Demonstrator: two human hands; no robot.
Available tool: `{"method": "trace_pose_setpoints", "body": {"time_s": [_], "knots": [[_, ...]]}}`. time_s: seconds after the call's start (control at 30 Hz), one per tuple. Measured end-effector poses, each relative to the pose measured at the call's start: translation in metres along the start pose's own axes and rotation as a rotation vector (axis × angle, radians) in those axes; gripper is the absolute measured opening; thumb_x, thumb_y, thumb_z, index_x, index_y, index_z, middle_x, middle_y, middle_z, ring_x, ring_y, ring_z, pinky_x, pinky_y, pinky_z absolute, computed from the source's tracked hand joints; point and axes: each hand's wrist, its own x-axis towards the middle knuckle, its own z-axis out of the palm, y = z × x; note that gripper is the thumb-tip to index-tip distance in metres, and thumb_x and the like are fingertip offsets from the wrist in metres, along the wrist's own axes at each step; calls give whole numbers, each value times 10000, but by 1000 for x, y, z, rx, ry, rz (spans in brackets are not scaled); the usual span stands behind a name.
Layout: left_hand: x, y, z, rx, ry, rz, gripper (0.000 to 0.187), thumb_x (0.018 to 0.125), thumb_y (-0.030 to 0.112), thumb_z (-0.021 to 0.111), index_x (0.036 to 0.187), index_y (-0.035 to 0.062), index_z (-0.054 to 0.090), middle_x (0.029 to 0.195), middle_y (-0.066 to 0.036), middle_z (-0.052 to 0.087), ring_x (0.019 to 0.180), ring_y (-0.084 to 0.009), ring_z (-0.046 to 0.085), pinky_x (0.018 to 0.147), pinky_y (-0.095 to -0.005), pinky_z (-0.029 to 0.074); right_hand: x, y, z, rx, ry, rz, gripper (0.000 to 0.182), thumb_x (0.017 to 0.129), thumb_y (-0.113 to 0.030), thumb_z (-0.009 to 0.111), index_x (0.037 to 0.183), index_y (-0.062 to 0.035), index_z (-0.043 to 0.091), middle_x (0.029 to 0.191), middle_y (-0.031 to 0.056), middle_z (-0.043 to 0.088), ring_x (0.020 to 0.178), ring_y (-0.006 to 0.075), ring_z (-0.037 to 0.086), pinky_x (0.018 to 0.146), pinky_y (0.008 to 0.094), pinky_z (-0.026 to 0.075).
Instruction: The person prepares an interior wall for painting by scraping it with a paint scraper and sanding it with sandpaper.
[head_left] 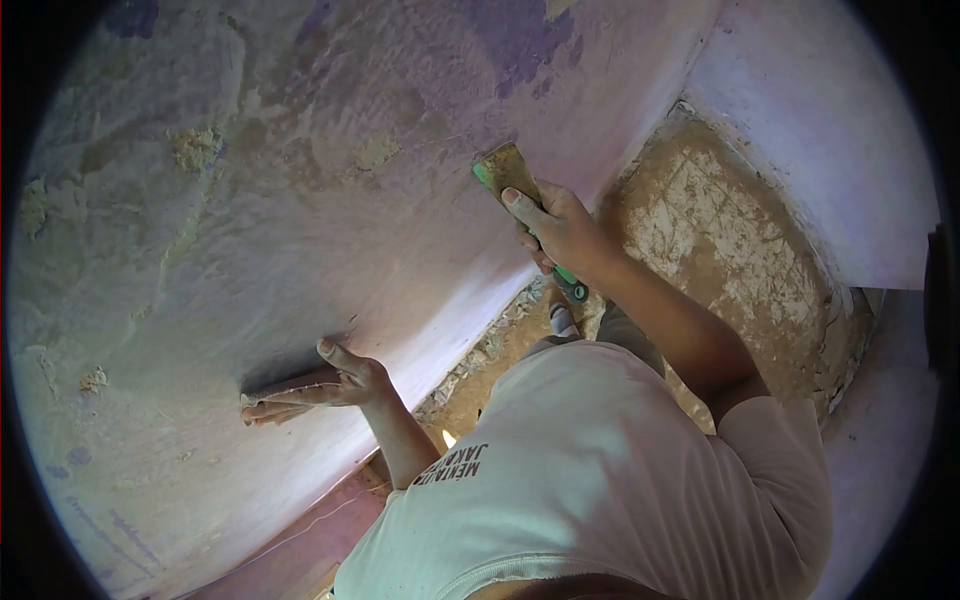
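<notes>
My right hand (565, 230) is wrapped round the green and black handle of a putty knife (507, 170). Its broad, stained blade points up toward the wall, with my thumb laid along it; the handle's end shows below my fist. Lower and to the left, my left hand (335, 385) is stretched out flat beside the wall (330, 230), thumb apart from the fingers. Pale dust and a thin whitish line run along those fingers, and a dark shadow falls on the wall just behind them. The wall is greyish purple, with rough patches and bare spots.
A second, pale wall (810, 130) meets the first in a corner at the right. Between them lies a brown floor (715, 230) with white smears. Crumbled debris (475, 360) lines the foot of the worked wall. My shoe (562, 320) shows below the knife.
</notes>
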Motion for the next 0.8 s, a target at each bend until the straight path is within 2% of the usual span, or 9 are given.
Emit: {"method": "trace_pose_setpoints", "body": {"time_s": [0.23,0.33,0.43,0.53,0.63,0.73,0.8], "knots": [[4,5,-2,-14,-13,17,912,910,570,472,1517,56,26,1571,-212,10,1430,-435,-104,1061,-684,-27,-5,29,-16,-9,37,7,300,977,-384,511,942,-87,502,564,-27,435,397,54,390,362,227,355],[-1,-1,-1,16,-17,2,905,896,627,450,1526,150,10,1580,-171,-29,1445,-385,-83,1094,-651,-35,3,15,-7,14,23,-28,301,977,-371,514,921,-76,500,550,-22,433,377,61,389,349,233,354],[1,-1,-2,20,-35,16,908,897,626,449,1526,150,-2,1578,-178,-44,1439,-403,-100,1082,-664,-39,5,7,-3,41,25,-13,316,978,-396,506,951,-81,498,556,-24,436,375,54,382,361,220,363],[-2,-6,0,-4,-15,72,906,914,525,509,1518,59,21,1560,-245,24,1427,-447,-99,1052,-690,-32,-4,17,-13,10,18,-11,326,978,-407,502,932,-84,490,550,-23,434,366,56,376,356,226,365],[-1,-4,-1,-12,-8,87,898,914,505,522,1519,61,29,1558,-253,9,1427,-448,-97,1051,-691,-35,-3,26,-19,-15,8,13,332,978,-402,503,906,-79,491,540,-21,434,361,59,375,346,233,357],[1,-1,-1,6,-29,37,911,904,619,441,1525,134,-16,1576,-180,-61,1435,-410,-110,1075,-665,-54,5,6,-7,11,15,-14,333,978,-378,510,864,-65,500,527,-15,437,355,64,378,330,240,340],[3,0,-2,17,-42,45,910,905,620,436,1524,133,-19,1577,-176,-64,1438,-400,-114,1079,-660,-55,6,1,-2,32,14,-4,333,979,-375,508,855,-67,499,521,-16,434,352,65,383,329,242,342]]}}
